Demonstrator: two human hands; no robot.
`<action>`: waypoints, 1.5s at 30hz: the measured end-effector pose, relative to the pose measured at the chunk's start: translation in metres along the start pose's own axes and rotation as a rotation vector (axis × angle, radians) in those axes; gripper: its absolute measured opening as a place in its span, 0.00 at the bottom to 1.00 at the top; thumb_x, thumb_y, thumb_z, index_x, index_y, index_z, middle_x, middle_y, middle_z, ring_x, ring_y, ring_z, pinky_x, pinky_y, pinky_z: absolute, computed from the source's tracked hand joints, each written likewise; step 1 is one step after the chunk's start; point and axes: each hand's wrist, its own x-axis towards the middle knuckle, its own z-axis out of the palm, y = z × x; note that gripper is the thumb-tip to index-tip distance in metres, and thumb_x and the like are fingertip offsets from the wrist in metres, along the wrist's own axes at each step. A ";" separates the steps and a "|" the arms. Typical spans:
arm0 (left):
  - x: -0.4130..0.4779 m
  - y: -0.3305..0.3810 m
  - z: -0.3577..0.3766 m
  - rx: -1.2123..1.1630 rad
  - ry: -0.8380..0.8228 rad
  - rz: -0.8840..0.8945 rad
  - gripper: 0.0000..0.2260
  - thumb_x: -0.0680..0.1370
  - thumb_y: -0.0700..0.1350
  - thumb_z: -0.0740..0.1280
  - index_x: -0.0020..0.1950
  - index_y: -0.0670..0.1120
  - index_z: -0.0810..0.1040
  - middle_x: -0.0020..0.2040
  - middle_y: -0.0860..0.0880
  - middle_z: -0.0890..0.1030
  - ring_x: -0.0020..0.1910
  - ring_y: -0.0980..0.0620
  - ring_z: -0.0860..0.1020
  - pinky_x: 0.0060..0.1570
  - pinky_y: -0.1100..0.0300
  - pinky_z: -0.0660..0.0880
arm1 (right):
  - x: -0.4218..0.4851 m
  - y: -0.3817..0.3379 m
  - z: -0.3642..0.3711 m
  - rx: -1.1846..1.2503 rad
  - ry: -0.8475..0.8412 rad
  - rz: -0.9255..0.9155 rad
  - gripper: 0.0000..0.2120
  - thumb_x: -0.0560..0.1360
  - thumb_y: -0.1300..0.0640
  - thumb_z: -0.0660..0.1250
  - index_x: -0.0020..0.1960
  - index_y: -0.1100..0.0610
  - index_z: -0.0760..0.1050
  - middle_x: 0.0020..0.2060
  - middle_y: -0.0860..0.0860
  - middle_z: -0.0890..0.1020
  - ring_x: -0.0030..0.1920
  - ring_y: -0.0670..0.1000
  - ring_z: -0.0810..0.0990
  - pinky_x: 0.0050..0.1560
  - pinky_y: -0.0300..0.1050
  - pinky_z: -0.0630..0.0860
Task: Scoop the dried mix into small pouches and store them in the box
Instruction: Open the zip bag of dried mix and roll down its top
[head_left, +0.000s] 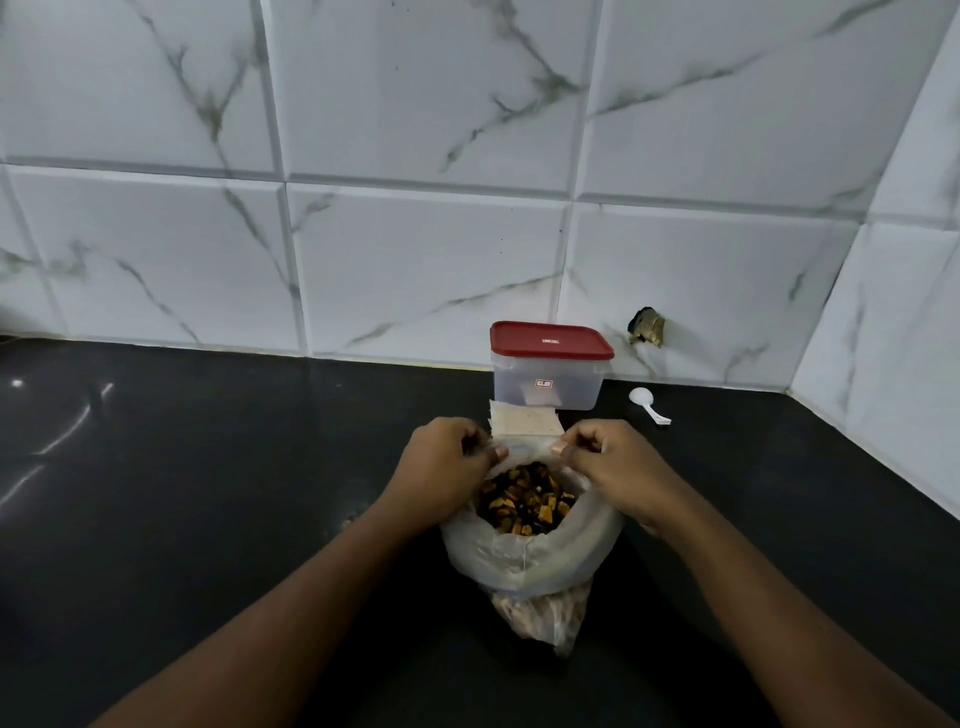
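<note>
A clear plastic bag (524, 558) stands on the black counter, its mouth spread wide over the dried mix (524, 501) of yellow and dark pieces. My left hand (447, 470) pinches the bag's rim on the left side. My right hand (615, 467) pinches the rim on the right side. Just behind the bag lies a flat stack of small pale pouches (524, 420). Behind those stands a clear box (548, 384) with a red lid (550, 340) closed on it. A white plastic scoop (648, 405) lies to the box's right.
The black counter (208, 493) runs to a white marble-tiled wall (415, 234) at the back and another wall at the right, forming a corner. A broken hole in the tile (647, 326) sits just right of the box.
</note>
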 end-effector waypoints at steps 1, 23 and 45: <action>0.001 -0.001 0.001 -0.050 0.007 -0.018 0.10 0.79 0.51 0.73 0.43 0.46 0.85 0.37 0.50 0.84 0.37 0.53 0.82 0.40 0.54 0.80 | 0.001 0.000 0.001 0.053 0.000 0.025 0.07 0.82 0.54 0.70 0.45 0.53 0.84 0.43 0.50 0.87 0.46 0.48 0.85 0.49 0.44 0.78; 0.013 -0.013 -0.011 0.156 -0.053 0.104 0.14 0.83 0.61 0.63 0.57 0.53 0.81 0.49 0.55 0.83 0.47 0.56 0.81 0.49 0.52 0.81 | -0.001 -0.012 -0.019 -0.345 0.003 -0.237 0.16 0.83 0.47 0.66 0.69 0.48 0.79 0.60 0.43 0.78 0.55 0.41 0.77 0.59 0.44 0.77; -0.083 0.000 -0.028 0.270 -0.100 0.691 0.04 0.75 0.46 0.64 0.45 0.48 0.77 0.46 0.57 0.76 0.46 0.60 0.72 0.45 0.70 0.67 | -0.082 -0.040 -0.023 -0.680 -0.396 -0.554 0.10 0.74 0.61 0.68 0.54 0.51 0.75 0.51 0.46 0.76 0.55 0.48 0.73 0.57 0.52 0.75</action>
